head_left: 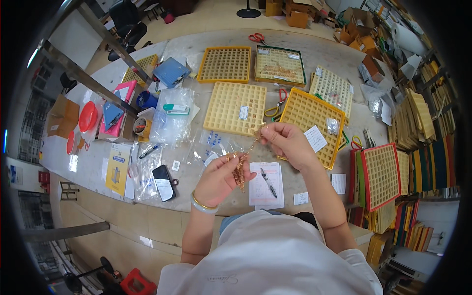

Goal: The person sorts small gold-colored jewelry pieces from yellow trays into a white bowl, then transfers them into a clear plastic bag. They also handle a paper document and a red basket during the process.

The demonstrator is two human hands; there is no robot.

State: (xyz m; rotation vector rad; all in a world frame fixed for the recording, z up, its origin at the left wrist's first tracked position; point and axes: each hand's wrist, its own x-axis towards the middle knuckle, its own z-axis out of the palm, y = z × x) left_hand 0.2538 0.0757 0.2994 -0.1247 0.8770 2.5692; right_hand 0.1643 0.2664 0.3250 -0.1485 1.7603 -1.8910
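Note:
A bunch of copper-gold chains (240,174) hangs from the fingers of my left hand (216,181), which is closed on it. My right hand (290,144), up and to the right, pinches the end of a thin strand stretched between both hands. Just beyond the strand lies a cream tray with small square compartments (216,105). Below the hands are paper sheets (257,194) with a black pen (268,182) lying on top. A yellow-framed compartment tray (319,105) sits behind my right hand, with a white paper slip (315,138) on it.
More compartment trays (224,48) stand at the back. Red-handled scissors (281,97) lie between trays. To the left are clear plastic bags (169,130), a stapler (176,109), a phone (163,183) and a yellow box (118,164). A red-framed tray (381,174) leans at the right edge.

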